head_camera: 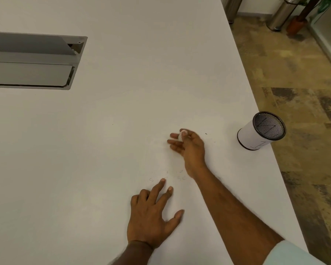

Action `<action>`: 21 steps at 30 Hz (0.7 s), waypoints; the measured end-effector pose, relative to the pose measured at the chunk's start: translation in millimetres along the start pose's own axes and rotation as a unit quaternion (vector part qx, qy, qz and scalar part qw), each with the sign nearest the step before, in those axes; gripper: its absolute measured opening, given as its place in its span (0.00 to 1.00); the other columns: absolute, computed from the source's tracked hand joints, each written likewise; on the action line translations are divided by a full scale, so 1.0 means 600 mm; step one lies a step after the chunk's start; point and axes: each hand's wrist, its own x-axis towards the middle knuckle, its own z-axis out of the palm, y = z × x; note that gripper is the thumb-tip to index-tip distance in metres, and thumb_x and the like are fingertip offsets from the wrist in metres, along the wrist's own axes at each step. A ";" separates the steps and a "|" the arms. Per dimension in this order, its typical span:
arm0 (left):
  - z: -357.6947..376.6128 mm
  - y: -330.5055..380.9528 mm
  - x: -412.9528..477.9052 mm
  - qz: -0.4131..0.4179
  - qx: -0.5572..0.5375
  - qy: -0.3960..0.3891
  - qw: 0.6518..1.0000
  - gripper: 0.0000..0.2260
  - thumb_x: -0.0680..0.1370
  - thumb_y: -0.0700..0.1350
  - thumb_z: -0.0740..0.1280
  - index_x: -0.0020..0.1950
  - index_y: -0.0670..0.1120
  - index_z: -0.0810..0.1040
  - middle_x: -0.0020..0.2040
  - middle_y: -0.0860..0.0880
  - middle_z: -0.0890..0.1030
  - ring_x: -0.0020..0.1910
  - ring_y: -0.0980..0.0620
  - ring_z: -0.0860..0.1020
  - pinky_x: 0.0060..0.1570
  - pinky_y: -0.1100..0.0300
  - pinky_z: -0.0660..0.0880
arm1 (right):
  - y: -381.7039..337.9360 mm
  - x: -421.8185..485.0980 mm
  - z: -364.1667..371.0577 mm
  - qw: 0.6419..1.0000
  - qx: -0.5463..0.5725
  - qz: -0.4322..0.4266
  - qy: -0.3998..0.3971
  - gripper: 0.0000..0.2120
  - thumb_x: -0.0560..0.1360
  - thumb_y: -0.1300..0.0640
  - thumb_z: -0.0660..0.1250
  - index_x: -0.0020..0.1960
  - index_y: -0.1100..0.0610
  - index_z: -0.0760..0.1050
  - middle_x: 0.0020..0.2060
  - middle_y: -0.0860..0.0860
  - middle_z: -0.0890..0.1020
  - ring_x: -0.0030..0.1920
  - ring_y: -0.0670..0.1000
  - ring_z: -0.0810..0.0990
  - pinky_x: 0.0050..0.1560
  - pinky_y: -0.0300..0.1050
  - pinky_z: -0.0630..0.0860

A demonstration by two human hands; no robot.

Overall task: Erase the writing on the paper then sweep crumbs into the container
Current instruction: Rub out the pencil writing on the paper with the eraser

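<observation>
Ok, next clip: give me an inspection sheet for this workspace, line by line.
Surface: white table, a grey hatch set into it.
Job's things: paper barely distinct from the table, faint writing remains; small white eraser; mesh container upright near the table's right edge.
Clutter: a few dark specks near the container.
Grippers: left hand flat on the paper; right hand pinches the eraser in its fingers.
Cables: nothing seen.
Surroundings: patterned floor, metal bins, potted plant.
</observation>
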 end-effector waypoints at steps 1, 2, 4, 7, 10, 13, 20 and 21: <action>0.000 0.000 0.000 0.002 0.000 0.000 1.000 0.27 0.73 0.68 0.66 0.64 0.55 0.81 0.72 0.54 0.73 0.49 0.50 0.74 0.50 0.51 0.71 | 0.008 -0.018 0.006 0.999 -0.014 0.033 -0.041 0.05 0.81 0.64 0.58 0.53 0.61 0.73 0.44 0.59 0.84 0.39 0.56 0.84 0.42 0.47 0.81; 0.000 0.000 0.000 0.004 0.001 -0.003 1.000 0.26 0.72 0.68 0.66 0.64 0.55 0.81 0.72 0.54 0.74 0.49 0.50 0.74 0.49 0.51 0.70 | 0.021 -0.037 0.015 0.993 -0.034 0.075 -0.089 0.05 0.80 0.64 0.59 0.52 0.61 0.73 0.44 0.60 0.84 0.39 0.57 0.84 0.42 0.47 0.81; 0.001 -0.001 0.001 0.004 0.006 -0.012 1.000 0.26 0.72 0.69 0.66 0.63 0.55 0.81 0.71 0.54 0.74 0.49 0.50 0.73 0.49 0.51 0.69 | 0.049 -0.059 0.027 0.974 -0.070 0.138 -0.167 0.06 0.80 0.63 0.59 0.54 0.63 0.73 0.47 0.61 0.84 0.45 0.58 0.85 0.47 0.47 0.82; 0.002 -0.002 0.002 0.002 0.007 -0.014 1.000 0.26 0.73 0.69 0.65 0.64 0.55 0.81 0.71 0.54 0.74 0.49 0.51 0.74 0.49 0.51 0.70 | 0.059 -0.036 0.029 0.981 -0.027 0.119 -0.149 0.07 0.81 0.62 0.59 0.54 0.63 0.73 0.52 0.61 0.83 0.51 0.58 0.84 0.53 0.46 0.80; 0.004 -0.002 0.001 0.003 0.006 -0.008 1.000 0.27 0.72 0.69 0.65 0.64 0.55 0.81 0.72 0.55 0.73 0.49 0.51 0.74 0.51 0.51 0.69 | 0.024 0.014 0.014 0.998 0.029 0.047 -0.035 0.06 0.81 0.64 0.58 0.51 0.61 0.73 0.53 0.62 0.81 0.50 0.56 0.83 0.53 0.45 0.80; 0.002 -0.001 0.002 -0.001 0.012 -0.003 1.000 0.27 0.72 0.70 0.64 0.64 0.55 0.81 0.71 0.54 0.74 0.49 0.51 0.75 0.51 0.50 0.73 | -0.019 0.055 -0.020 0.996 0.060 -0.024 0.061 0.05 0.81 0.65 0.57 0.54 0.62 0.71 0.53 0.63 0.79 0.46 0.54 0.82 0.53 0.46 0.78; 0.000 0.000 0.002 0.001 0.008 0.001 1.000 0.27 0.72 0.69 0.64 0.63 0.55 0.82 0.71 0.54 0.75 0.48 0.51 0.75 0.50 0.50 0.72 | -0.021 -0.006 -0.032 0.999 -0.019 0.006 -0.043 0.05 0.81 0.63 0.58 0.52 0.62 0.72 0.45 0.61 0.83 0.39 0.55 0.85 0.44 0.45 0.81; 0.000 0.000 0.002 0.002 0.007 -0.001 1.000 0.27 0.72 0.69 0.64 0.63 0.55 0.81 0.71 0.54 0.74 0.48 0.51 0.75 0.50 0.50 0.71 | -0.004 -0.025 -0.025 0.994 -0.055 0.037 -0.090 0.06 0.81 0.63 0.59 0.53 0.63 0.73 0.46 0.61 0.83 0.41 0.56 0.85 0.44 0.45 0.81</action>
